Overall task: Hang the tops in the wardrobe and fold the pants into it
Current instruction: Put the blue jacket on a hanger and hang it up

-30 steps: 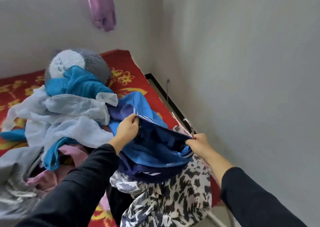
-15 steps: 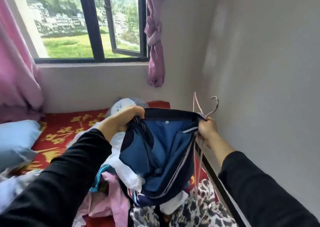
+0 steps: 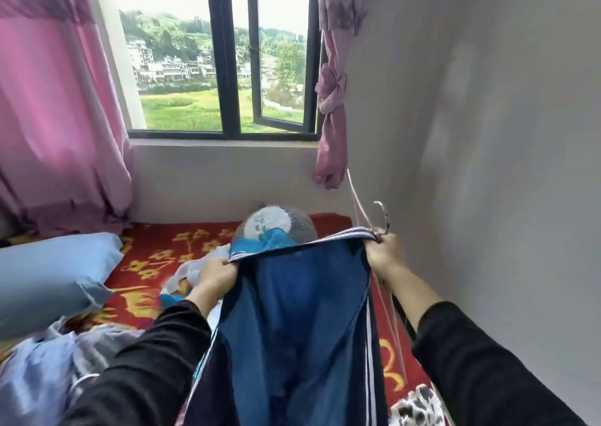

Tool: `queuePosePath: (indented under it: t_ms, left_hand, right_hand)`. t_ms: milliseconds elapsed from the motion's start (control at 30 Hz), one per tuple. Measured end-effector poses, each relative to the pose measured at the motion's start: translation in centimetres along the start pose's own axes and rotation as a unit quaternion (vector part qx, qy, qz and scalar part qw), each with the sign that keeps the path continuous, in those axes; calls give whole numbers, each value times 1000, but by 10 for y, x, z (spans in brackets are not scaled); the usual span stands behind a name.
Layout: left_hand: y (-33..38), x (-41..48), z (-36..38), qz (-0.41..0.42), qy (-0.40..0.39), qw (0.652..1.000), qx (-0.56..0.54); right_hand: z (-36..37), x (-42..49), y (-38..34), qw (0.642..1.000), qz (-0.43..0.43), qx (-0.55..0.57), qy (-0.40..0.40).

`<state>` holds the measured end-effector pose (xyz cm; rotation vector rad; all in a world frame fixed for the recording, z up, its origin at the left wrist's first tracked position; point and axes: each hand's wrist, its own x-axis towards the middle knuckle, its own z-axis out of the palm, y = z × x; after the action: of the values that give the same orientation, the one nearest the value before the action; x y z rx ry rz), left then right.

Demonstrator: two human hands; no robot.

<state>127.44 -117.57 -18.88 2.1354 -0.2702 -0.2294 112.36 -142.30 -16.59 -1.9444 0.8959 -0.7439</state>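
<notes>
A blue garment with navy sides and white stripes hangs stretched between my two hands above the bed. My left hand grips the left end of its striped band. My right hand grips the right end together with a thin pale hanger, whose hook sticks up above my fingers. Whether the garment is a top or pants cannot be told. More loose clothes lie heaped at the lower left, and a black-and-white patterned piece lies at the lower right.
The bed has a red flowered cover. A light blue pillow lies on the left, a grey-and-white plush toy at the back. Pink curtains flank a window. A grey wall runs close on the right.
Both hands have lifted the blue garment up off the clothes pile and pulled its band taut. My view has tilted up, so the window and curtains now show.
</notes>
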Motion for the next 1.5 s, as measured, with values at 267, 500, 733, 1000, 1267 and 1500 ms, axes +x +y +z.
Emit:
queuePosePath:
  t_ms: [267, 500, 733, 1000, 1267, 1500]
  left_hand:
    - [-5, 11, 2, -80, -159, 978, -113]
    - [-9, 11, 14, -88, -174, 979, -64]
    - [-22, 13, 40, -70, -148, 986, 28]
    - [-28, 13, 49, -73, -115, 990, 20]
    - [6, -19, 62, -16, -233, 972, 27]
    - [16, -36, 33, -41, -433, 900, -4]
  right_hand:
    - [20, -20, 49, 984, 82, -105, -120]
    - [11, -30, 65, 983, 131, 23, -125]
    - [-16, -59, 88, 946, 157, 205, -196]
    - [-29, -81, 119, 913, 229, 175, -288]
    - [31, -98, 92, 929, 187, 109, -300]
    - [62, -99, 69, 952, 128, 153, -231]
